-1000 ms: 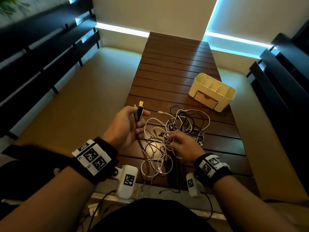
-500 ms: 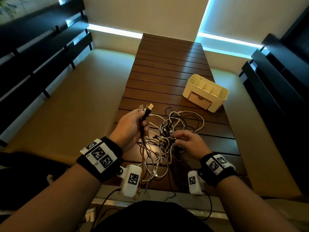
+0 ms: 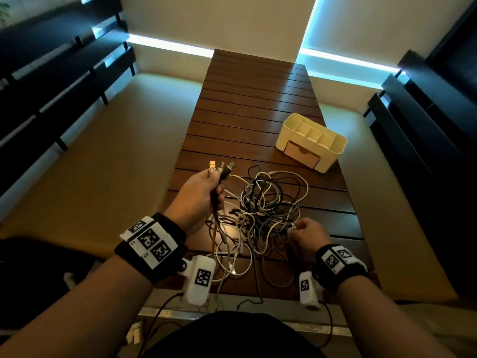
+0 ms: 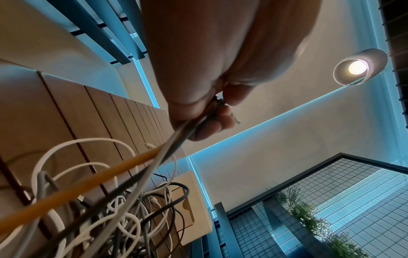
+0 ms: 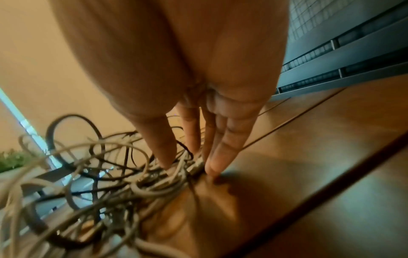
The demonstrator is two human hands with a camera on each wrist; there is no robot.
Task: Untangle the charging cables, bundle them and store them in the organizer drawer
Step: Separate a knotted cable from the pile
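Table: long dark-brown slatted wooden table; carries everything below.
Organizer: cream plastic desk organizer with open top compartments, on the table beyond the cable tangle and to its right, well apart from it; front drawer closed.
Cable tangle: knotted heap of white, grey and black charging cables, on the table between the two hands, loops trailing to the near edge.
Left hand: left hand raised at the tangle's left side; fingers clenched round several cable ends, including an orange cable.
Plugs: USB plugs stick up above the fist.
Right hand: right hand at the tangle's near right edge; fingers extended down onto strands; pinch or mere touch, cannot tell.
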